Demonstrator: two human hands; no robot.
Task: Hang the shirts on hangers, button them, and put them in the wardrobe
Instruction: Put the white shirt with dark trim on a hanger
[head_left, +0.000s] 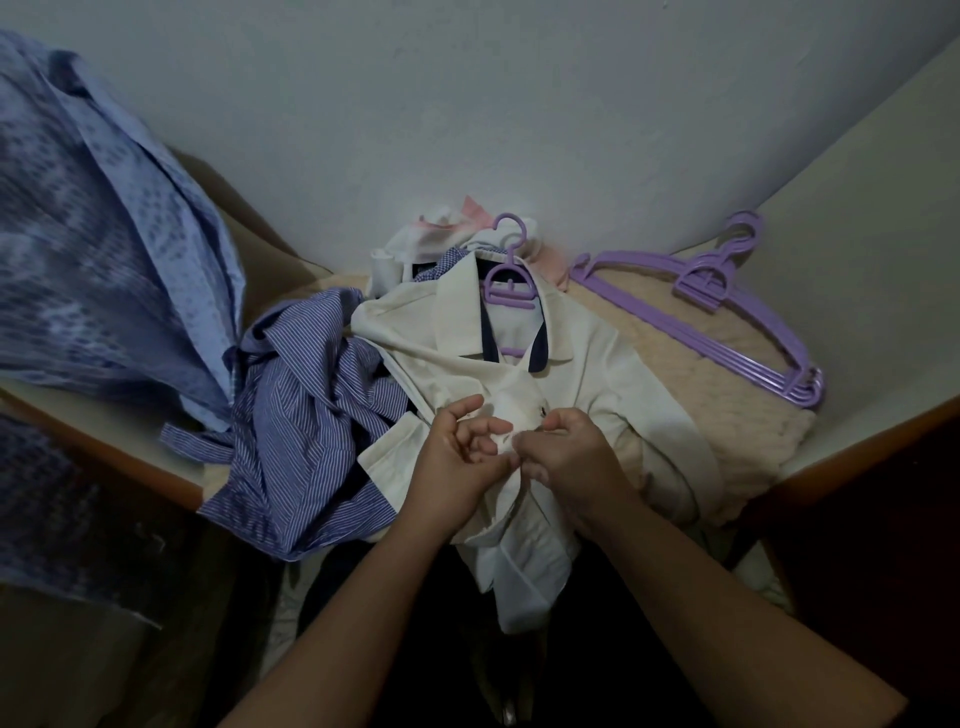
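Both forearms reach forward, hands meeting at the front placket of the cream cotton shirt (571, 364) on its purple plastic hanger (506, 280). Left hand (457, 462) pinches the fabric with curled fingers; right hand (566, 462) grips the opposite edge.

Matt cream cloth shirt (566, 364); glossy purple plastic hangers (748, 312) (smooth, slightly shiny).

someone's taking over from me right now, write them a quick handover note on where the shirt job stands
Left hand and right hand: both pinch the front placket of the cream shirt, mid-buttoning.
Cream shirt: already on a purple hanger, lying on the bed; whether any button is closed is unclear.
Striped blue shirt: crumpled to its left, no hanger.
More garments are piled behind the collar.
Spare purple hangers: stacked to the right.
A patterned blue garment hangs at far left.
Left: finish buttoning, put the shirt in the wardrobe, repeat for the rest.
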